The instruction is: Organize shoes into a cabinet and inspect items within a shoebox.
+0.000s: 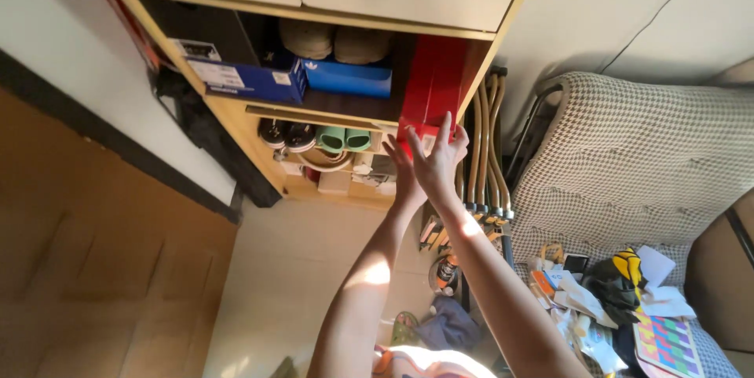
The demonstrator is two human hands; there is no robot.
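A tall red box (pixel 437 80) stands at the right end of the upper open shelf of a wooden cabinet (pixel 236 115). Both my arms reach up to its near end. My right hand (pixel 440 160) lies flat against the box's lower front edge, fingers spread. My left hand (pixel 401 164) is just to its left and partly behind it, fingers stretched up against the same edge. Neither hand wraps around the box.
Two blue boxes (pixel 251 80) (pixel 349 78) and rounded tan items (pixel 334 42) share the upper shelf. Green slippers (pixel 344 139) and dark shoes (pixel 286 135) sit below. Curved wooden tubes (pixel 484 150) lean beside the cabinet. At right, a checked cushion (pixel 628 158) holds assorted clutter (pixel 620 299).
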